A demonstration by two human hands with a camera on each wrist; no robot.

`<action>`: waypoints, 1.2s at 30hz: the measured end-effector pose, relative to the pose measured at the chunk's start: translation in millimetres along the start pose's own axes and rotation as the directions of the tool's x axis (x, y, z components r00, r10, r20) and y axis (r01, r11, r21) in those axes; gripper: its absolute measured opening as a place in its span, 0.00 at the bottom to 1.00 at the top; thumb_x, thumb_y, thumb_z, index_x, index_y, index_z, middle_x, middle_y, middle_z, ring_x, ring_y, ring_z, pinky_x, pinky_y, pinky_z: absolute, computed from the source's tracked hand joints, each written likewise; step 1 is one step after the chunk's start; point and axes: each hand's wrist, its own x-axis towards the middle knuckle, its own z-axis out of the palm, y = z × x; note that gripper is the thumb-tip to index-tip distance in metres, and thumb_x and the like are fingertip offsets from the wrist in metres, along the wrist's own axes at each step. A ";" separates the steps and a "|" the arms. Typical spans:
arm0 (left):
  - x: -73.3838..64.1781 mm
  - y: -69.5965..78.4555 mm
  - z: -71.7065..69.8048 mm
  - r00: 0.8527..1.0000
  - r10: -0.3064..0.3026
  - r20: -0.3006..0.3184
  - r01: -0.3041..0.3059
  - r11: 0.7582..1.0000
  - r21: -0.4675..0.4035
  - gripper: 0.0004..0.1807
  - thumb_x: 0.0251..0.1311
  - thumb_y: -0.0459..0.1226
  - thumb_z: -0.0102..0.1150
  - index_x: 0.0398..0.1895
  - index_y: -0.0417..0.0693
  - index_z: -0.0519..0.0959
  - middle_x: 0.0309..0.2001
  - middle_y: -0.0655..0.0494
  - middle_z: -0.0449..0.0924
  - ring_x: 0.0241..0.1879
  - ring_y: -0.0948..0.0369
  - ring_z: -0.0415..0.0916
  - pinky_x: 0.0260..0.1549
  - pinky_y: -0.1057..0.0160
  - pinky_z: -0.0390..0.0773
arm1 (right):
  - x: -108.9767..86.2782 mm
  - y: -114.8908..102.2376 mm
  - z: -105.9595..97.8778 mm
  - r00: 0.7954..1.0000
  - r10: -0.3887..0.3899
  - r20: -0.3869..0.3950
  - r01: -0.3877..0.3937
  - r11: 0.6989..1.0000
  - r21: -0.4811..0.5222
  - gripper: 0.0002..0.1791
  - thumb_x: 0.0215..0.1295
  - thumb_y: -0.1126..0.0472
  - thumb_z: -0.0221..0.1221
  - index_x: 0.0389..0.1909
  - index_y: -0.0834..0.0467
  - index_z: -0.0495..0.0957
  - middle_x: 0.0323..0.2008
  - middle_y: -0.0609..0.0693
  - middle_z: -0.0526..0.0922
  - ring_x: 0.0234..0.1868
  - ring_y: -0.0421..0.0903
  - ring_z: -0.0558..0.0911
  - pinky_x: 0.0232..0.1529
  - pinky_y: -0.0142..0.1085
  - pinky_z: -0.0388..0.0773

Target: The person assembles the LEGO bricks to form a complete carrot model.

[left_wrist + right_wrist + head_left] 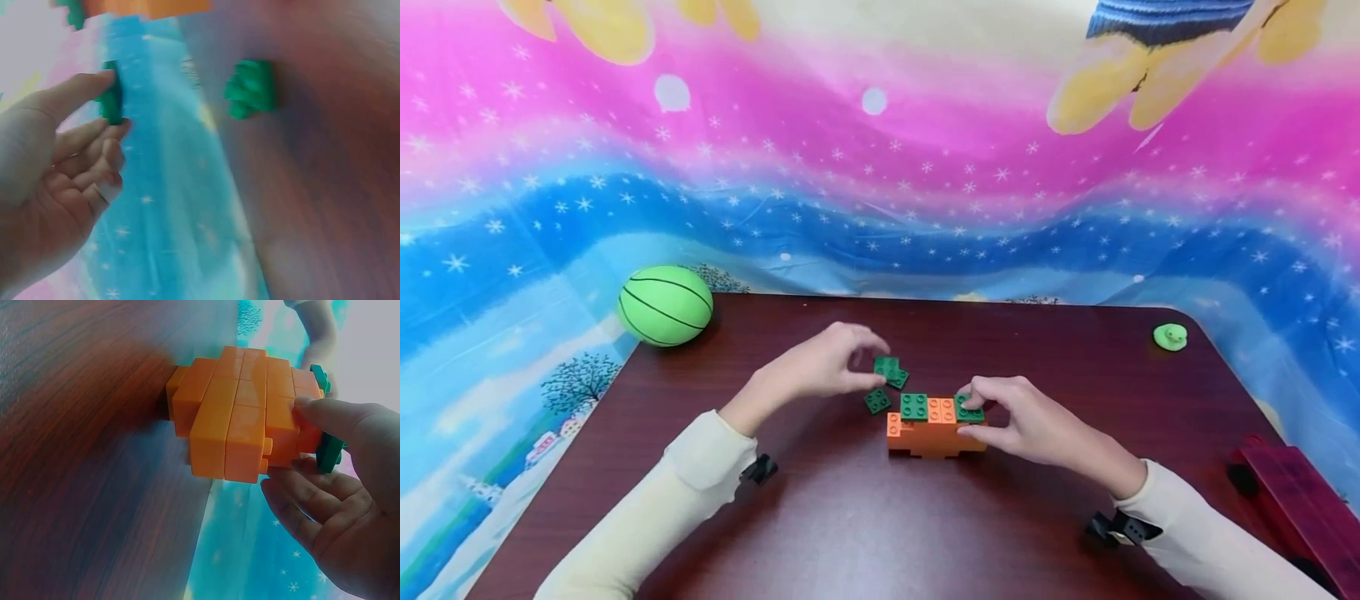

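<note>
In the head view, an orange block build (934,437) stands upright at the middle of the table. One green plate brick (913,407) sits on its left top, another green plate brick (972,412) on its right top, with orange studs between. My right hand (1026,421) grips the build at its right end; in the right wrist view its thumb (331,417) presses the orange side. My left hand (831,362), behind and left of the build, pinches a small green brick (111,94) between thumb and fingers. A loose green brick (877,401) lies beside the build.
Another green brick (899,380) lies just under the pinched one in the head view. A green ball (666,306) is at the table's back left corner, a small green toy duck (1170,337) at the back right. A red toy vehicle (1300,500) stands along the right edge.
</note>
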 end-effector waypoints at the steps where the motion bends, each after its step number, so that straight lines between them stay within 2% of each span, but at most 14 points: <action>1: 1.1 3.1 -3.0 0.999 0.020 -0.041 -0.021 0.999 -0.045 0.19 0.63 0.43 0.70 0.55 0.46 0.84 0.42 0.55 0.84 0.35 0.64 0.76 0.36 0.64 0.79 | -0.1 0.0 -0.1 1.000 0.001 0.000 -0.001 1.000 0.003 0.13 0.61 0.61 0.73 0.40 0.50 0.78 0.44 0.46 0.89 0.42 0.38 0.87 0.40 0.40 0.86; 3: 3.1 11.6 -6.4 0.991 0.068 -0.113 -0.080 0.991 -0.107 0.19 0.62 0.43 0.71 0.55 0.48 0.84 0.39 0.57 0.82 0.33 0.66 0.74 0.34 0.66 0.77 | -0.2 0.2 0.0 1.000 -0.004 -0.002 0.004 1.000 0.006 0.13 0.61 0.62 0.73 0.40 0.50 0.79 0.44 0.46 0.89 0.42 0.37 0.87 0.41 0.38 0.86; 5: 4.8 23.4 -6.3 0.981 0.122 -0.152 -0.143 0.981 -0.135 0.17 0.62 0.43 0.71 0.53 0.50 0.84 0.40 0.60 0.83 0.35 0.67 0.75 0.35 0.68 0.77 | 0.0 0.4 0.4 1.000 -0.012 -0.004 0.012 1.000 0.013 0.13 0.61 0.62 0.73 0.40 0.50 0.79 0.45 0.47 0.89 0.41 0.36 0.87 0.42 0.38 0.86; 8: 7.1 42.5 -1.9 0.970 0.209 -0.127 -0.227 0.963 -0.146 0.17 0.63 0.43 0.70 0.53 0.50 0.84 0.42 0.61 0.84 0.37 0.63 0.78 0.36 0.68 0.79 | 0.9 0.4 1.5 0.999 -0.036 -0.010 0.036 0.999 0.026 0.13 0.60 0.62 0.73 0.40 0.50 0.79 0.44 0.46 0.89 0.41 0.36 0.87 0.42 0.38 0.86; 10: 8.0 52.8 2.7 0.968 0.238 -0.082 -0.248 0.958 -0.142 0.18 0.64 0.43 0.69 0.54 0.49 0.84 0.43 0.60 0.85 0.37 0.62 0.80 0.36 0.69 0.79 | 1.7 0.3 2.5 0.999 -0.049 -0.016 0.049 0.998 0.033 0.13 0.60 0.62 0.73 0.40 0.50 0.79 0.43 0.44 0.89 0.42 0.35 0.87 0.41 0.38 0.86; 14: 7.7 63.1 12.0 0.975 0.223 -0.005 -0.222 0.968 -0.115 0.18 0.64 0.43 0.68 0.55 0.48 0.85 0.45 0.58 0.86 0.38 0.65 0.79 0.40 0.71 0.80 | 2.2 -0.3 4.0 0.998 -0.055 -0.023 0.056 0.998 0.037 0.14 0.59 0.62 0.73 0.40 0.49 0.78 0.43 0.42 0.89 0.42 0.34 0.86 0.39 0.36 0.85; 18: 6.7 64.5 17.6 0.980 0.198 0.021 -0.196 0.977 -0.088 0.16 0.63 0.42 0.70 0.52 0.47 0.86 0.44 0.57 0.87 0.37 0.67 0.78 0.40 0.72 0.79 | 1.3 -0.9 4.6 0.999 -0.050 -0.022 0.051 0.998 0.039 0.14 0.59 0.62 0.73 0.40 0.49 0.78 0.44 0.44 0.89 0.41 0.34 0.85 0.37 0.35 0.84; 26: 6.7 64.6 19.1 0.979 0.202 0.030 -0.199 0.977 -0.074 0.14 0.61 0.41 0.71 0.48 0.46 0.87 0.41 0.56 0.87 0.35 0.68 0.77 0.36 0.74 0.77 | 2.0 -0.6 4.8 0.998 -0.056 -0.025 0.057 0.998 0.038 0.14 0.59 0.62 0.73 0.40 0.49 0.78 0.45 0.44 0.89 0.41 0.34 0.85 0.37 0.38 0.85; 32: 6.2 63.8 19.9 0.981 0.189 0.037 -0.184 0.976 -0.113 0.13 0.61 0.40 0.71 0.46 0.46 0.87 0.40 0.57 0.86 0.34 0.69 0.76 0.35 0.74 0.77 | 3.1 -0.5 5.2 0.998 -0.061 -0.025 0.062 0.997 0.037 0.14 0.59 0.63 0.73 0.40 0.49 0.78 0.45 0.44 0.89 0.40 0.33 0.84 0.37 0.33 0.83; 36: 6.9 64.2 21.0 0.983 0.178 0.040 -0.170 0.974 -0.151 0.12 0.61 0.39 0.71 0.45 0.46 0.87 0.40 0.56 0.86 0.33 0.69 0.75 0.33 0.74 0.77 | 2.8 -0.8 5.1 0.998 -0.052 -0.023 0.053 0.997 0.048 0.14 0.59 0.63 0.74 0.39 0.49 0.78 0.44 0.45 0.89 0.40 0.33 0.84 0.37 0.34 0.84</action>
